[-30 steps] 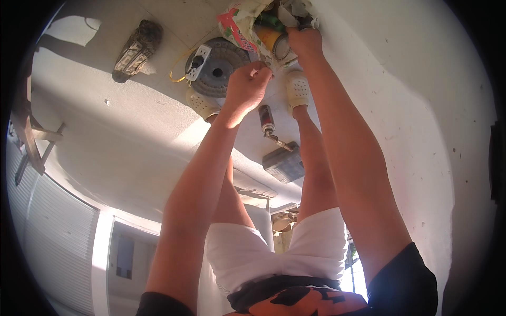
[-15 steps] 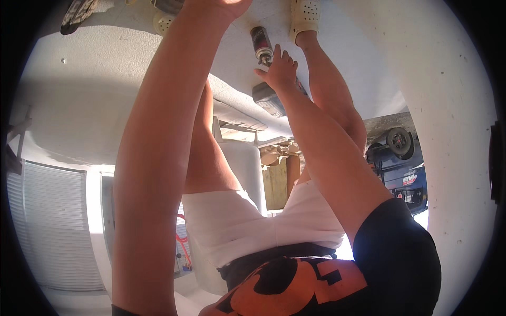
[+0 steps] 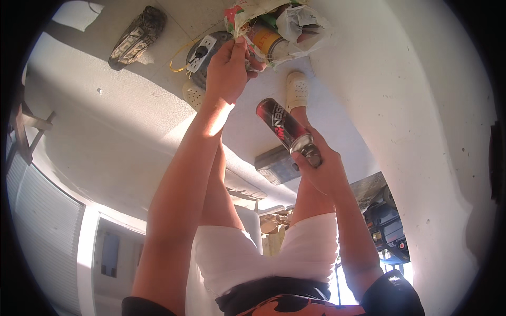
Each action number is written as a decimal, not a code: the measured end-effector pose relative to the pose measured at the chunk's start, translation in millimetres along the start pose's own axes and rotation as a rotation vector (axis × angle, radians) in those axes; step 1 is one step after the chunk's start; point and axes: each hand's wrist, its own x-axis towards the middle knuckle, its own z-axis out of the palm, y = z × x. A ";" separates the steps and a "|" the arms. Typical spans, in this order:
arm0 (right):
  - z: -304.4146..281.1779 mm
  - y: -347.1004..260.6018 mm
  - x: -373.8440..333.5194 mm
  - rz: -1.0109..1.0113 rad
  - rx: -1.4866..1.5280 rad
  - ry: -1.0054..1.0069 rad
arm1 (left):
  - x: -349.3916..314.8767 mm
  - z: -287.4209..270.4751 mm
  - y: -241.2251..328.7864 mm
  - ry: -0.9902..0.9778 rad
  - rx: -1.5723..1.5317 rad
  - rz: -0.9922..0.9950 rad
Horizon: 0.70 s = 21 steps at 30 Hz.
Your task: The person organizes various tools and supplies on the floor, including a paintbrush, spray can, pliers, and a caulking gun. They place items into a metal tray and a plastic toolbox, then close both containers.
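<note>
My right hand [image 3: 320, 169] grips a dark red and black spray can [image 3: 284, 128] near its silver top, tilted with its base pointing away from me. My left hand [image 3: 227, 68] reaches far out and pinches the edge of a crumpled plastic bag [image 3: 297, 27] that holds an orange can [image 3: 266, 40] and other items. The bag lies on the pale concrete floor [image 3: 105, 116] by a white wall [image 3: 411, 105]. My bare legs in white shorts stretch below, with light clog shoes [image 3: 297, 89] on my feet.
A round grey power tool with a yellow cord [image 3: 203, 52] lies on the floor beside the bag. A worn dark shoe [image 3: 136, 37] rests farther left. A grey box [image 3: 278, 165] sits by my right leg. A doorway behind shows a vehicle [image 3: 387, 226].
My right hand has drawn the spray can back toward me, out of the bag area. My left hand has shifted from the round tool to the bag's edge. The camera view has swung back down.
</note>
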 end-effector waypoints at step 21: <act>-27.7 -136.4 178.0 -0.357 -0.572 0.037 | 4.0 16.1 40.1 0.077 0.344 -0.079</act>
